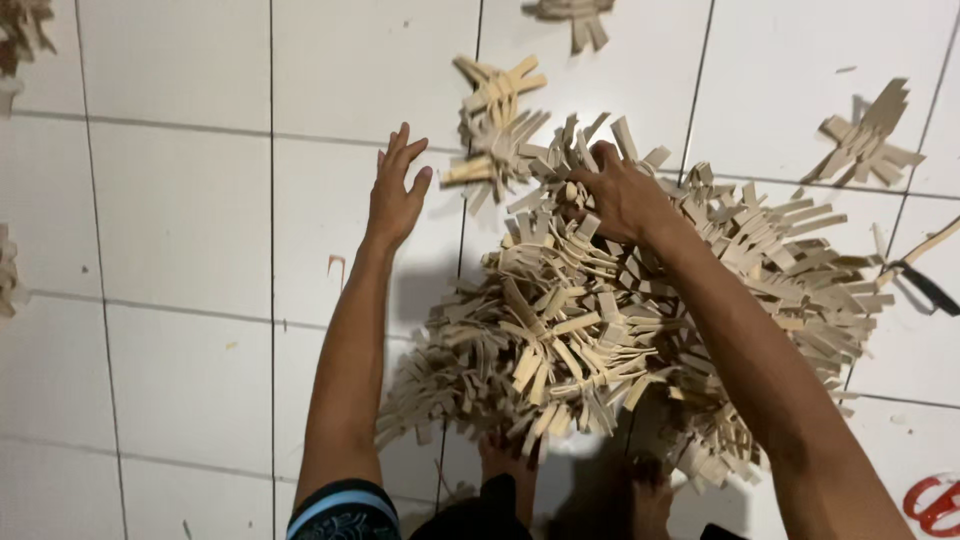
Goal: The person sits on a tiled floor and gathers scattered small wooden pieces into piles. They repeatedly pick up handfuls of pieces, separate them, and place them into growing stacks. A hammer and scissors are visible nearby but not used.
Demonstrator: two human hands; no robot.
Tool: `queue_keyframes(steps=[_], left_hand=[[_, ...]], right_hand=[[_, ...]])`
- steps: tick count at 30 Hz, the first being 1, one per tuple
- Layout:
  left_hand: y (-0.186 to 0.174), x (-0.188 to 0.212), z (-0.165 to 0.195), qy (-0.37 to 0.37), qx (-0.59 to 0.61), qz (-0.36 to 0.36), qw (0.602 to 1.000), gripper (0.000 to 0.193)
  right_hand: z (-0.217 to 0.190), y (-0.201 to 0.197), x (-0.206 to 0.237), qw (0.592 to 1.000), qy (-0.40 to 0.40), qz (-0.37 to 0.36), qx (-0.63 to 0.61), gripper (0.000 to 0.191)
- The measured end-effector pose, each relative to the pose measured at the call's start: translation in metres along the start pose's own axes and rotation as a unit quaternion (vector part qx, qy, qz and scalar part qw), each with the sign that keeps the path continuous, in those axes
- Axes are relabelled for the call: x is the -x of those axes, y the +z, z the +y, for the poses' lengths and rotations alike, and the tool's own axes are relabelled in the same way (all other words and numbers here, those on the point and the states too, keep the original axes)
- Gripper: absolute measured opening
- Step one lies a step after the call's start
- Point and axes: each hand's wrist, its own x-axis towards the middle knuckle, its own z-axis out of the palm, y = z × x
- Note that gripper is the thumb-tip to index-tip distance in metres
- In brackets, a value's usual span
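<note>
— Sorting, it seems: right hand (622,195) grips a bundle atop the strip pile (600,330), frame centre.
— Left hand (395,190) spread empty over the tiled floor (180,220); next likely needs a clean lift.

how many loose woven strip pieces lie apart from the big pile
5 in view: one at the top edge, one at the right, one top left corner, one at the left edge, one just above the pile, by the left hand. More may lie outside the frame.
</note>
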Motion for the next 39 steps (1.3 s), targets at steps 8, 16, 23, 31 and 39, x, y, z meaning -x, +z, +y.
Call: queue_keyframes(steps=[8, 16, 23, 31, 39], left_hand=[[0.007, 0.192, -0.03, -0.088, -0.161, 0.205, 0.961, 0.044], [0.008, 0.214, -0.045, -0.066, -0.263, 0.296, 0.916, 0.059], [-0.013, 0.221, -0.024, -0.088, -0.244, 0.266, 0.928, 0.056], [-0.024, 0.227, -0.012, -0.097, -0.243, 0.258, 0.93, 0.053], [-0.079, 0.244, 0.004, -0.181, -0.006, 0.129, 0.975, 0.055]], right_hand=[[0.001, -0.065, 0.003, 0.988, 0.015, -0.116, -0.099, 0.069], [-0.023, -0.099, -0.144, 0.979, 0.056, 0.136, -0.141, 0.095], [-0.056, 0.012, -0.128, 0.994, 0.032, 0.094, 0.038, 0.086], [-0.098, -0.021, -0.04, 0.926, -0.015, 0.202, -0.318, 0.035], [-0.035, -0.031, 0.076, 0.886, -0.033, 0.103, -0.45, 0.064]])
